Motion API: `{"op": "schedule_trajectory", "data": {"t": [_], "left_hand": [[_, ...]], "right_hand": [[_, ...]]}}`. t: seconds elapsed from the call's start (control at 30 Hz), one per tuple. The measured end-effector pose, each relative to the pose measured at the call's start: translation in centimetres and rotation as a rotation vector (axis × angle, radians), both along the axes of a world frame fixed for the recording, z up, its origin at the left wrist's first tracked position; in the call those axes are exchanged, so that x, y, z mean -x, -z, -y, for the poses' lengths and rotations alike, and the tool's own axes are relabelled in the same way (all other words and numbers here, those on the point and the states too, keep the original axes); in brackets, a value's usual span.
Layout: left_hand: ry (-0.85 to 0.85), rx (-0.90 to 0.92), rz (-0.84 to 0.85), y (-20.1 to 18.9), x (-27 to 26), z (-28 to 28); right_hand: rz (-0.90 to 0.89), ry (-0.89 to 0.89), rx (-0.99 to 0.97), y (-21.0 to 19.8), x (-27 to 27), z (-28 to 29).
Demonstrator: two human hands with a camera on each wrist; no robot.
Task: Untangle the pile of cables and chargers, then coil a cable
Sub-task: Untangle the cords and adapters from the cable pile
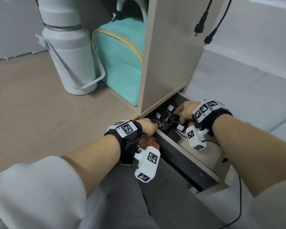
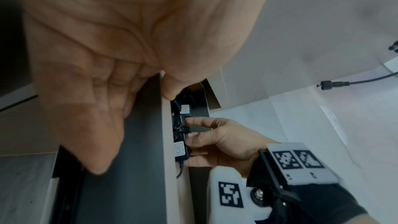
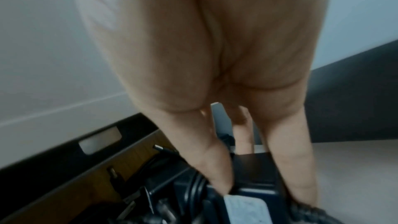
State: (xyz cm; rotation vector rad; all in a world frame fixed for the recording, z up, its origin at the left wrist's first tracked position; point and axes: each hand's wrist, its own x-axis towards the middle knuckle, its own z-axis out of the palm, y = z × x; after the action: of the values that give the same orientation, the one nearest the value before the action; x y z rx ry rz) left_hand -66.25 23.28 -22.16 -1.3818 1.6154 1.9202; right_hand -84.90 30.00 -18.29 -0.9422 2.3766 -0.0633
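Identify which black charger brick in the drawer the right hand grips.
The unlabelled-side brick in the pile's middle, between the right hand's fingers; the white-labelled bricks around it lie untouched.

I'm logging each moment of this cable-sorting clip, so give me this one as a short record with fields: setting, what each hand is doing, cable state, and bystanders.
setting: open drawer under a wooden shelf unit
pile: black chargers and cables, tangled, in the drawer
left hand: grips the drawer's front edge
right hand: fingers close on a black charger in the pile
coiling: not begun
nearby: white bottle, teal bag, two hanging plugs
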Motion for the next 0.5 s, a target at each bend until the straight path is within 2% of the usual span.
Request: {"op": "schedule_trajectory", "data": {"t": [0.13, 0.5], "left_hand": [[-0.009, -0.034, 0.022, -0.5, 0.0, -0.1], [-0.036, 0.063, 0.011, 0.0, 0.2, -0.1]], "right_hand": [[0.025, 0.074, 0.078, 0.7, -0.7, -0.2], [0.042, 0.068, 0.124, 0.6, -1.6, -0.6]]}}
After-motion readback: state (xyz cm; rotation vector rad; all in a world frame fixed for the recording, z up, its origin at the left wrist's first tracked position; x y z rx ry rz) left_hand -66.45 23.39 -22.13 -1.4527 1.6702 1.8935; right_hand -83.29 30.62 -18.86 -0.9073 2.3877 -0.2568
